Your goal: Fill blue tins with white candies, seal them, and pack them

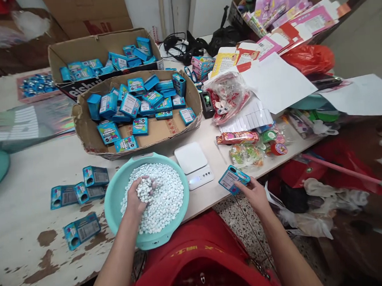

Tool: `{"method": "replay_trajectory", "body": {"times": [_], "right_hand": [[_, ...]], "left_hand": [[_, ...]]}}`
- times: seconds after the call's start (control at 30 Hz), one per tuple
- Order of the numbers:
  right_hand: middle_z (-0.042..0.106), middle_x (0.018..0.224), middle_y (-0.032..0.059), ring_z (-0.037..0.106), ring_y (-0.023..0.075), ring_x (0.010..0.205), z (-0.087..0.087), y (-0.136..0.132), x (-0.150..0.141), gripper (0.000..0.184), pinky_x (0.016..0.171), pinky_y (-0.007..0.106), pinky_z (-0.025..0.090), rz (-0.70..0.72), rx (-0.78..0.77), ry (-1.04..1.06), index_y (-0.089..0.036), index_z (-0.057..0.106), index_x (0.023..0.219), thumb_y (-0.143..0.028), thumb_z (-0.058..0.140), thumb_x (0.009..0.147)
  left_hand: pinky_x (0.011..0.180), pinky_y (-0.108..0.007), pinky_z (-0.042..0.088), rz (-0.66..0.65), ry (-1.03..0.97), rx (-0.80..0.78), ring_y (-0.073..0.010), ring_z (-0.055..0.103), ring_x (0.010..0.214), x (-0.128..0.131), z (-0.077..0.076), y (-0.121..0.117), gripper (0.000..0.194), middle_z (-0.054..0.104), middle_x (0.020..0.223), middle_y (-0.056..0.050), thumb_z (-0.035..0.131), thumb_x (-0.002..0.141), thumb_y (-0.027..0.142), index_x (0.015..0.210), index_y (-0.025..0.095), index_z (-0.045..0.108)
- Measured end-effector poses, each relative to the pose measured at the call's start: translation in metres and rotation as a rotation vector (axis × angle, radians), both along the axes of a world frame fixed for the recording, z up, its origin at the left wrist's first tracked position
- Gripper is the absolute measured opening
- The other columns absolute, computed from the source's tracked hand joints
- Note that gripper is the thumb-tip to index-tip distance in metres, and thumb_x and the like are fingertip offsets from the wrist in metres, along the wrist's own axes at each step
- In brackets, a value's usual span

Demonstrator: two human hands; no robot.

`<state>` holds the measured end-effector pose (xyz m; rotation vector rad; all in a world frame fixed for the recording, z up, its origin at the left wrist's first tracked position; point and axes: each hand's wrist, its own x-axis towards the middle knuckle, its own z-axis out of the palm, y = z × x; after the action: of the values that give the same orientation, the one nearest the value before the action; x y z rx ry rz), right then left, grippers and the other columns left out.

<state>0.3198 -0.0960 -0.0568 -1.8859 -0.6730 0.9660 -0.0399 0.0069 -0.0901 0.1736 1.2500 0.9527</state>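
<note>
My left hand (139, 196) is cupped around a heap of small white candies (145, 189), just over the candies that fill a turquoise basin (113, 207). In my right hand (256, 191) is a small blue candy box (232, 180), gripped between thumb and fingers, with a round hole at its top end. The box is held off the table's front edge, right of a white digital scale (191, 156) whose plate is bare. Left of the basin, several blue boxes (82, 230) with round holes lie on the worn white table (26, 177).
Behind the basin stands a cardboard tray (159, 141) of blue boxes, with another cardboard box (89, 43) of them farther back. A pink tray (36, 99) of wrapped pieces sits far left. Right are a tape dispenser (207, 103), candy packets (246, 155) and papers (277, 81).
</note>
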Motion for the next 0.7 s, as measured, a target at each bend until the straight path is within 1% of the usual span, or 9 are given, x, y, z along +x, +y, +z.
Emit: {"method": "replay_trajectory", "body": {"times": [0.1,0.13,0.2,0.3,0.4,0.5,0.6,0.7], "right_hand": [[0.07,0.088,0.0035,0.063,0.0205,0.08,0.031,0.018,-0.029,0.046,0.077,0.035,0.051,0.122,0.071,0.105,-0.02,0.064,0.093,-0.04,0.081,0.056],[0.07,0.088,0.0034,0.063,0.0206,0.081,0.038,0.025,-0.041,0.046,0.076,0.034,0.051,0.16,0.079,0.138,-0.021,0.064,0.093,-0.04,0.081,0.056],[0.07,0.086,0.0033,0.063,0.0198,0.078,0.046,0.04,-0.065,0.042,0.072,0.033,0.052,0.205,0.071,0.245,-0.021,0.064,0.091,-0.044,0.079,0.059],[0.071,0.084,0.0031,0.063,0.0165,0.069,0.045,0.057,-0.094,0.044,0.062,0.029,0.051,0.203,0.004,0.468,-0.019,0.065,0.089,-0.05,0.076,0.06],[0.071,0.081,0.0024,0.062,0.0142,0.064,0.04,0.065,-0.109,0.046,0.058,0.026,0.05,0.201,-0.071,0.602,-0.018,0.066,0.09,-0.048,0.078,0.056],[0.07,0.074,0.0008,0.061,0.0131,0.061,0.038,0.066,-0.116,0.046,0.057,0.025,0.049,0.21,-0.112,0.637,-0.018,0.066,0.089,-0.048,0.078,0.057],[0.068,0.068,-0.0005,0.059,0.0121,0.057,0.038,0.066,-0.121,0.045,0.056,0.025,0.047,0.215,-0.127,0.609,-0.017,0.066,0.088,-0.048,0.078,0.057],[0.068,0.071,-0.0003,0.059,0.0116,0.057,0.039,0.065,-0.123,0.045,0.056,0.025,0.047,0.219,-0.123,0.622,-0.017,0.066,0.088,-0.047,0.079,0.056]], "left_hand": [[0.041,-0.02,0.043,0.081,-0.131,-0.066,-0.0139,0.059,0.051,-0.001,0.005,0.004,0.02,0.061,0.064,-0.004,0.054,0.077,0.033,0.083,0.015,0.056],[0.039,-0.019,0.042,0.09,-0.157,-0.078,-0.0129,0.057,0.049,0.0,0.006,0.006,0.018,0.06,0.062,-0.003,0.053,0.078,0.032,0.081,0.015,0.054],[0.036,-0.018,0.038,0.1,-0.197,-0.078,-0.0109,0.053,0.044,0.0,0.008,0.007,0.014,0.057,0.059,-0.001,0.052,0.078,0.03,0.076,0.016,0.051],[0.033,-0.017,0.035,0.089,-0.255,-0.07,-0.0095,0.05,0.04,-0.002,0.012,0.004,0.013,0.054,0.057,0.0,0.052,0.078,0.029,0.073,0.017,0.05],[0.032,-0.017,0.034,0.079,-0.287,-0.069,-0.0097,0.049,0.039,-0.006,0.015,-0.003,0.011,0.054,0.057,-0.001,0.05,0.078,0.027,0.073,0.017,0.05],[0.032,-0.017,0.034,0.086,-0.279,-0.079,-0.0102,0.049,0.039,-0.008,0.014,-0.009,0.009,0.054,0.056,-0.001,0.05,0.078,0.026,0.077,0.017,0.052],[0.032,-0.017,0.035,0.08,-0.273,-0.091,-0.0102,0.049,0.039,-0.008,0.011,-0.013,0.008,0.055,0.056,-0.001,0.05,0.077,0.025,0.078,0.017,0.052],[0.033,-0.016,0.035,0.08,-0.283,-0.105,-0.0098,0.05,0.039,-0.008,0.009,-0.014,0.008,0.055,0.056,-0.001,0.052,0.077,0.025,0.078,0.017,0.051]]}}
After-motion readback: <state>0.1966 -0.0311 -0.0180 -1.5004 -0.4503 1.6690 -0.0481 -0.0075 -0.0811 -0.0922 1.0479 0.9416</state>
